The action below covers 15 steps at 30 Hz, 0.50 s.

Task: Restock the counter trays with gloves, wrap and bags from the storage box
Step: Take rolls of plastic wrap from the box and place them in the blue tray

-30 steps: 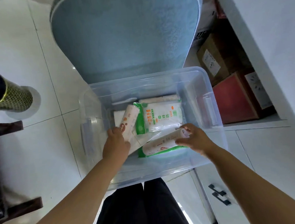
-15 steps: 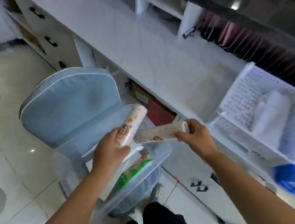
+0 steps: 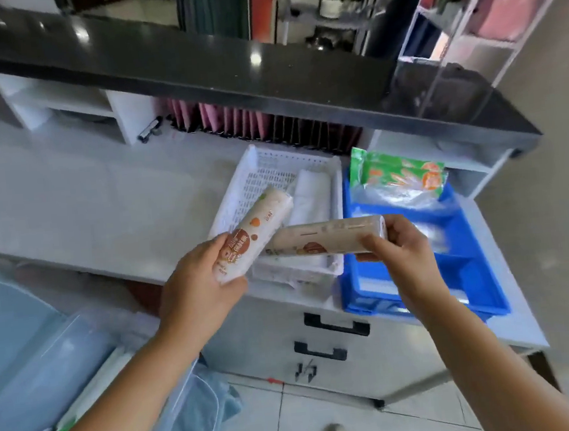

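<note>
My left hand [image 3: 198, 284] grips a white wrap roll [image 3: 260, 227] with brown and orange print, tilted up to the right. My right hand [image 3: 399, 250] holds a second wrap roll [image 3: 326, 237] lying almost level. Both rolls hover over the near end of the white perforated tray [image 3: 259, 179], which holds a plain white roll [image 3: 310, 192]. To its right the blue tray [image 3: 467, 275] carries a green and orange glove pack [image 3: 400, 176] at its far end. The clear storage box [image 3: 49, 373] is at the lower left, with a green-edged pack showing inside.
Both trays sit on a white counter [image 3: 86, 205] under a black raised ledge [image 3: 194, 68]. Pink and dark folders [image 3: 251, 122] stand behind the trays. Drawers with black handles [image 3: 335, 326] are below. A blue cushioned chair [image 3: 3, 315] is at the left.
Both hands lifted a roll each out of the storage box and carried them up and right to the counter. The view swung from the box to the trays.
</note>
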Available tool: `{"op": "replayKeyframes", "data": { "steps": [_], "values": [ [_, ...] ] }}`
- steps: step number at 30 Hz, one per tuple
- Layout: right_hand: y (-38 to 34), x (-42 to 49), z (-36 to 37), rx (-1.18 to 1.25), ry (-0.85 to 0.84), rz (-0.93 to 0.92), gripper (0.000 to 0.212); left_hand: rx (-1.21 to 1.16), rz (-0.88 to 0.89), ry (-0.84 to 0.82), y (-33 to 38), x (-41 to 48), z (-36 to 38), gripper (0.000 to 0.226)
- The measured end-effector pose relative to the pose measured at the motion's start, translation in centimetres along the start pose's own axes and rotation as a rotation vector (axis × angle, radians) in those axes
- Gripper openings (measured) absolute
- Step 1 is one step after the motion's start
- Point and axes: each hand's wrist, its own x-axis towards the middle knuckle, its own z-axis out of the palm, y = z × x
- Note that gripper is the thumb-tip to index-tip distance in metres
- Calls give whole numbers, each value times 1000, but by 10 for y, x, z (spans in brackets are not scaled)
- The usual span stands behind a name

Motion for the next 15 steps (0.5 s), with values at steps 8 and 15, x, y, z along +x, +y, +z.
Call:
{"op": "replayKeyframes", "data": {
  "steps": [8, 15],
  "values": [
    [46, 49, -161, 74, 98, 93, 8, 61, 132, -61, 92, 36, 105, 67],
    [83, 73, -187, -6, -51, 339, 18, 119, 81, -53, 122, 55, 151, 65]
  ]
}}
